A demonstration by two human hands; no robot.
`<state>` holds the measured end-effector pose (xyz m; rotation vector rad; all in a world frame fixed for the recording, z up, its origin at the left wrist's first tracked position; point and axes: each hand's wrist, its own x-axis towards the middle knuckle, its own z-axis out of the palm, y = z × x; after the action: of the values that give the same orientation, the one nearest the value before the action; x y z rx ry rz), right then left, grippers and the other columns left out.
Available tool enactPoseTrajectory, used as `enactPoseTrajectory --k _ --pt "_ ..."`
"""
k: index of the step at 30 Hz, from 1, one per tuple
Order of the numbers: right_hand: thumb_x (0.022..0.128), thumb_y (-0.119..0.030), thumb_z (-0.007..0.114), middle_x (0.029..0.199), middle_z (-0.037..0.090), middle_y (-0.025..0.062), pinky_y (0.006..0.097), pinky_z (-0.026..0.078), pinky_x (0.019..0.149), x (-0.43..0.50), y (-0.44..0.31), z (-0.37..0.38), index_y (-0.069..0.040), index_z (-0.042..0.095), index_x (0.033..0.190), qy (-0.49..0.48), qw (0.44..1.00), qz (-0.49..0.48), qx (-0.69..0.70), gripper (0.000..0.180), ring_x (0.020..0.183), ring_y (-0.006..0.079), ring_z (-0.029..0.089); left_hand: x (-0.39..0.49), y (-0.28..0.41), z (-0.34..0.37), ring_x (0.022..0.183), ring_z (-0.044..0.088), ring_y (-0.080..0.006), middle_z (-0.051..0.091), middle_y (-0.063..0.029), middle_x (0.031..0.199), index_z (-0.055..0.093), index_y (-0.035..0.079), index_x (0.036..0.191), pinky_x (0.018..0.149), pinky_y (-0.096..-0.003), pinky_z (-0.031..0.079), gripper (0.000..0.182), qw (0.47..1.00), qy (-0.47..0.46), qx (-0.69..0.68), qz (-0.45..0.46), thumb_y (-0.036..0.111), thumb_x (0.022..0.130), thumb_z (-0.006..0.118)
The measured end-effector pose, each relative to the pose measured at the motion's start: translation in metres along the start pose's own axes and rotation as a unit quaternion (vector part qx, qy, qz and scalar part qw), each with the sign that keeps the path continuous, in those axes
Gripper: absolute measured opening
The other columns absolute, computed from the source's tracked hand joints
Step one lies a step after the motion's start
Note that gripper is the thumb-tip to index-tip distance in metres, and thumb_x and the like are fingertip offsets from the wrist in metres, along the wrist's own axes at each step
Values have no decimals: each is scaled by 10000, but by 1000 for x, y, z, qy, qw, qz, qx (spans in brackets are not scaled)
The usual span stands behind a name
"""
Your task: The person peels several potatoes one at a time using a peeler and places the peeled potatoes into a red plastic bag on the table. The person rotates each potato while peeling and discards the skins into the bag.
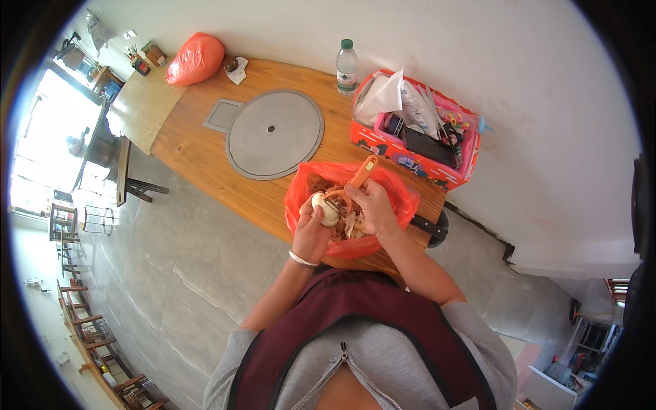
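Observation:
My left hand [311, 233] holds a pale, rounded, partly peeled root vegetable or bulb [326, 209]; its exact kind is unclear. In my right hand [373, 205] is an orange-handled peeler [363, 173], its blade end at the right side of the pale piece. Both hands are over an open red plastic bag [400, 184] at the table's near edge. Brown and pale peelings [353, 225] lie inside the bag, with a brown lump [319, 182] near its far left side. My fingers hide part of the peeler's head.
The wooden table [205, 154] has a round grey metal cover [274, 134] set in it. A red box of sundries [410, 159], a water bottle [347, 69] and a tied red bag [196, 59] stand along the wall. A black-handled knife [429, 226] juts past the bag's right side.

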<state>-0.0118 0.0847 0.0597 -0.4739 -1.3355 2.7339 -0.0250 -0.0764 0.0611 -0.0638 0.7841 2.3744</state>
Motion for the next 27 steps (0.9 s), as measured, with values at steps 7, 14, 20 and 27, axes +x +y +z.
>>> enactPoseTrajectory --k 7,14,20,27 --pt "914 -57 599 928 621 65 265 529 761 -12 -18 17 19 544 1006 -19 987 -70 -143 131 871 133 626 -2 12 -8 1064 568 -189 541 -46 1240 406 94 1353 833 -355 506 394 996 -41 72 -15 217 989 490" --pt "915 -46 598 857 574 28 229 490 682 -11 8 38 2 526 982 -2 983 -138 123 109 769 85 568 -10 14 -8 1013 581 -174 557 -49 1207 412 90 1343 786 -323 498 402 997 -43 56 -18 242 983 505" --pt "921 -45 588 839 566 28 225 494 658 3 21 9 0 521 966 53 956 -174 -229 92 740 88 571 -11 5 -9 1059 560 -170 545 -53 1221 398 72 1347 858 -329 492 426 996 -30 78 34 222 972 532" --pt "927 -48 571 957 629 102 287 558 768 -3 12 15 14 526 1003 35 995 -91 -32 108 874 166 651 -13 -2 -8 1037 531 -128 526 -41 1166 377 36 1350 904 -295 467 462 942 -22 287 171 211 962 558"
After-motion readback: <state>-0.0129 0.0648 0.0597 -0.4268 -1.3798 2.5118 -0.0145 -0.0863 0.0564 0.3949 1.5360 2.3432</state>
